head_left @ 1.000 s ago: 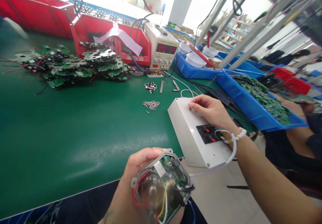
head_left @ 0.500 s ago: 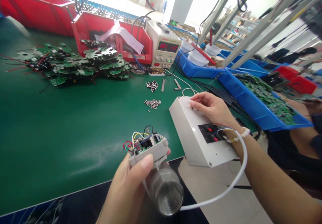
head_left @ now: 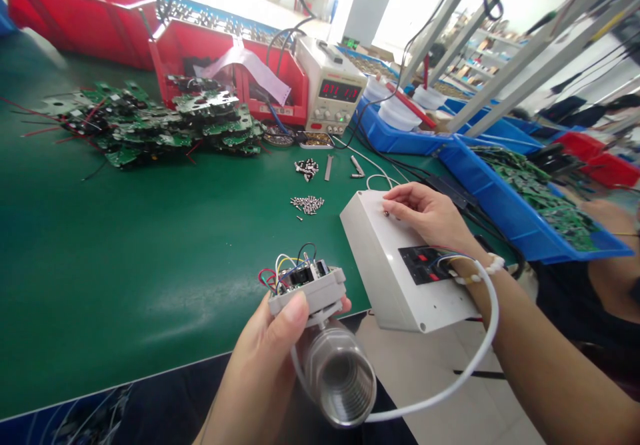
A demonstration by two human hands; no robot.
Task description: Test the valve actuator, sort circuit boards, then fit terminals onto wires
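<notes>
My left hand [head_left: 273, 335] is wrapped around a motorized valve, its threaded metal body [head_left: 343, 378] facing me. On top sits a grey housing with its circuit board [head_left: 300, 275] and coloured wires exposed. Beside it, at the table's edge, lies a white control box [head_left: 373, 252] with a black terminal block [head_left: 420, 265] on its face. My right hand [head_left: 425, 212] rests over that box, thumb and fingers pinched at a small metal switch [head_left: 387, 214], mostly hidden by the fingertips. A white cable [head_left: 487, 338] loops between terminal block and valve.
Behind are a pile of circuit boards [head_left: 150, 125], red bins [head_left: 195, 52] and a power supply [head_left: 327, 85] with lit red digits. Small screws [head_left: 307, 204] and metal parts [head_left: 306, 169] lie mid-table. A blue tray [head_left: 530, 205] of boards stands right, near another person's arm [head_left: 613, 265].
The whole view has shifted slightly, with both hands and the box appearing a little further right. The power supply's digits look different. Both grips stay the same.
</notes>
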